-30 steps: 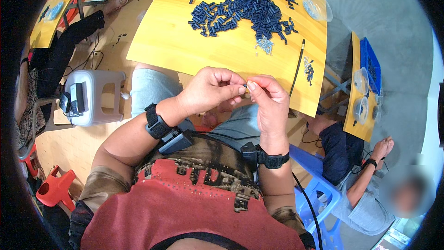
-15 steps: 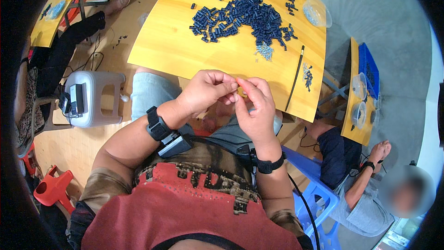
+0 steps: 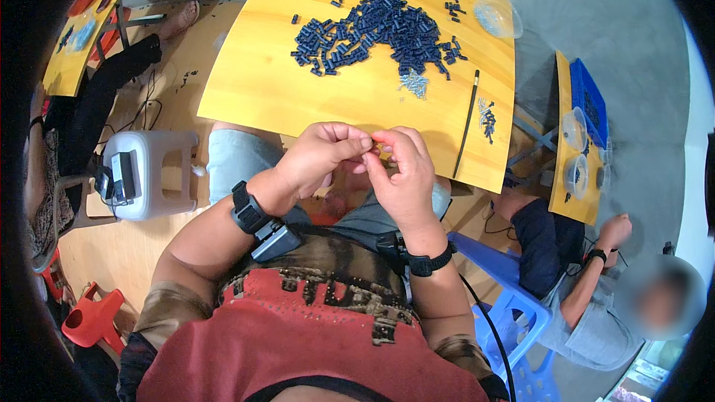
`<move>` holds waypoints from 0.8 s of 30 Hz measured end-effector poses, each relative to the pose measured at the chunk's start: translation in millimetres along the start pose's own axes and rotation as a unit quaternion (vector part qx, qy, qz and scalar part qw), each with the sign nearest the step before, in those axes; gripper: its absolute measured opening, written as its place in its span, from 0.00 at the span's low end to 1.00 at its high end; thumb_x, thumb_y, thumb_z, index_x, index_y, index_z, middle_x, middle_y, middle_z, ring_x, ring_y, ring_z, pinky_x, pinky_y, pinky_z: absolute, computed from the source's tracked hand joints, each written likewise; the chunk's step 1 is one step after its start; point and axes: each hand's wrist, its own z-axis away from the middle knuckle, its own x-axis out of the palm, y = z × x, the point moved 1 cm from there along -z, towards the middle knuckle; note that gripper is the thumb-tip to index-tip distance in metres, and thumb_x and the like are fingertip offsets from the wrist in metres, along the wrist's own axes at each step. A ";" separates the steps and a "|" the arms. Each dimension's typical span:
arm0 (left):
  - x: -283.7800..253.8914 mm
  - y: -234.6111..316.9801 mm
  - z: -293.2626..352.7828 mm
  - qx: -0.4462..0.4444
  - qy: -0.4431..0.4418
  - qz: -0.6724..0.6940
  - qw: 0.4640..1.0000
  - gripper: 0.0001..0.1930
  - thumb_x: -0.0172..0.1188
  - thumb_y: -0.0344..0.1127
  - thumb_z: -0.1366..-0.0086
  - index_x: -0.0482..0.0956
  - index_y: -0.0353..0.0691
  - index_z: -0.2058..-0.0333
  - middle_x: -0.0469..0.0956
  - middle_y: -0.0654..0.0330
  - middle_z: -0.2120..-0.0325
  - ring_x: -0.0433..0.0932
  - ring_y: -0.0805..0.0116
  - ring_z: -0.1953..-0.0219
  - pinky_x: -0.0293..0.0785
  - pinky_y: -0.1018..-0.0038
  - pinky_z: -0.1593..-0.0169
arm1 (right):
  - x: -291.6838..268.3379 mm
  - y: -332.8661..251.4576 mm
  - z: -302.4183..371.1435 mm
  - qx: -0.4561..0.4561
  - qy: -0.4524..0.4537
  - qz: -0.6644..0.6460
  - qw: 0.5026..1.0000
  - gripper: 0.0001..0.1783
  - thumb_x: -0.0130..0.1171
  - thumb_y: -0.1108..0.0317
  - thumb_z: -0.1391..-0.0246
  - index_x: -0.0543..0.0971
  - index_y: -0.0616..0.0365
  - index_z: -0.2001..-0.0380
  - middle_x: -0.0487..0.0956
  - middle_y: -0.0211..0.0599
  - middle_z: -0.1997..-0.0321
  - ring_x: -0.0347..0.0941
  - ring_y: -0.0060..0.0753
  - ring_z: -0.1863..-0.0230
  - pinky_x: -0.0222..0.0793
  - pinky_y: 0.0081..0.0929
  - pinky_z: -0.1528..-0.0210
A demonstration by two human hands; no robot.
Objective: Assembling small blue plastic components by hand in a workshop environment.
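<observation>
My left hand (image 3: 325, 155) and my right hand (image 3: 403, 175) meet fingertip to fingertip just off the near edge of the yellow table (image 3: 253, 74). Both are pinched closed, and whatever sits between the fingertips is too small and hidden to make out. Beyond them on the tabletop lies a heap of small black cylindrical pieces (image 3: 402, 30). At the heap's near side is a little pile of small silvery screws (image 3: 414, 85). To the right lie a thin black rod (image 3: 467, 123) and a small cluster of black and silvery pieces (image 3: 487, 120).
A clear plastic bowl (image 3: 495, 13) stands at the table's far right. On the left is a pale grey stool (image 3: 153, 150) with black devices on it. A seated person (image 3: 596, 305) is at the right beside a blue plastic stool (image 3: 514, 313). A second yellow table (image 3: 577, 197) holds clear tubs and a blue tray (image 3: 588, 100).
The view has shifted slightly, so the table and heap sit a little further left. My hands stay pinched together with barely altered fingers.
</observation>
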 end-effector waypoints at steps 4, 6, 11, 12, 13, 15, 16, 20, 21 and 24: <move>-0.5 2.9 0.2 -0.008 -0.010 0.013 1.000 0.09 0.56 0.33 0.38 0.76 0.33 0.64 0.77 0.62 0.71 0.75 0.78 0.72 0.74 0.83 0.66 | -2.1 -2.4 -2.4 -0.003 -0.005 0.006 1.000 0.12 0.59 0.77 0.61 0.73 0.62 0.68 0.72 0.42 0.67 0.69 0.45 0.63 0.67 0.33 0.61; -0.6 2.6 -1.1 -0.012 -0.005 0.004 1.000 0.09 0.56 0.33 0.38 0.76 0.33 0.65 0.77 0.62 0.71 0.75 0.78 0.72 0.74 0.84 0.66 | -2.5 -2.9 -2.8 0.005 -0.010 -0.003 1.000 0.11 0.60 0.77 0.61 0.73 0.62 0.69 0.72 0.42 0.67 0.69 0.45 0.63 0.67 0.33 0.61; -7.7 -0.6 -7.0 -0.016 0.005 -0.010 1.000 0.09 0.56 0.34 0.38 0.77 0.34 0.65 0.77 0.62 0.72 0.75 0.78 0.71 0.73 0.83 0.66 | -6.5 -0.2 -8.4 0.005 -0.012 -0.024 1.000 0.11 0.60 0.76 0.60 0.74 0.61 0.69 0.72 0.40 0.68 0.71 0.40 0.66 0.68 0.30 0.65; -9.4 1.2 -7.9 -0.003 -0.003 0.002 1.000 0.08 0.56 0.34 0.38 0.76 0.34 0.65 0.78 0.61 0.71 0.76 0.76 0.71 0.74 0.81 0.66 | -8.7 1.4 -11.1 0.014 -0.011 -0.046 0.999 0.11 0.60 0.76 0.60 0.74 0.61 0.69 0.73 0.40 0.68 0.71 0.37 0.68 0.68 0.28 0.67; -10.1 3.2 -9.5 0.009 -0.013 0.015 1.000 0.08 0.55 0.34 0.38 0.76 0.35 0.65 0.78 0.59 0.71 0.76 0.74 0.71 0.74 0.79 0.66 | -12.8 5.7 -14.0 0.015 -0.010 -0.045 0.999 0.11 0.60 0.76 0.60 0.74 0.61 0.69 0.73 0.40 0.68 0.71 0.37 0.68 0.68 0.28 0.67; -12.0 6.9 -13.1 0.011 0.005 0.016 1.000 0.08 0.55 0.34 0.38 0.76 0.35 0.65 0.78 0.59 0.71 0.77 0.73 0.70 0.74 0.79 0.65 | -24.9 21.9 -21.4 0.042 0.029 -0.001 0.999 0.09 0.60 0.75 0.58 0.75 0.61 0.69 0.74 0.39 0.69 0.72 0.31 0.73 0.68 0.24 0.71; -14.1 9.3 -14.5 0.013 0.027 0.016 0.999 0.08 0.55 0.34 0.38 0.76 0.35 0.65 0.78 0.59 0.70 0.77 0.73 0.69 0.74 0.79 0.64 | -29.5 32.7 -25.0 0.042 0.029 -0.001 0.999 0.09 0.60 0.75 0.58 0.75 0.61 0.69 0.74 0.39 0.69 0.72 0.31 0.73 0.68 0.24 0.71; -19.5 19.1 -24.1 0.036 0.062 -0.006 0.997 0.08 0.56 0.34 0.38 0.76 0.36 0.66 0.79 0.59 0.70 0.78 0.72 0.67 0.74 0.77 0.62 | -52.0 78.8 -35.7 0.118 0.073 0.059 0.989 0.06 0.61 0.74 0.57 0.77 0.62 0.72 0.74 0.38 0.73 0.72 0.27 0.76 0.68 0.22 0.73; -20.7 20.9 -26.7 0.036 0.060 -0.006 0.998 0.08 0.56 0.34 0.38 0.76 0.36 0.66 0.79 0.59 0.70 0.78 0.72 0.67 0.74 0.77 0.62 | -56.5 86.4 -37.9 0.133 0.079 0.091 0.984 0.05 0.61 0.74 0.57 0.78 0.62 0.73 0.75 0.37 0.74 0.72 0.26 0.77 0.68 0.21 0.73; -27.0 23.2 -35.9 0.068 0.062 -0.006 0.996 0.08 0.56 0.34 0.39 0.76 0.36 0.65 0.79 0.58 0.69 0.78 0.71 0.66 0.74 0.77 0.61 | -62.0 102.1 -46.1 0.156 0.080 0.113 0.978 0.04 0.60 0.74 0.57 0.78 0.62 0.74 0.75 0.39 0.76 0.73 0.29 0.77 0.69 0.23 0.73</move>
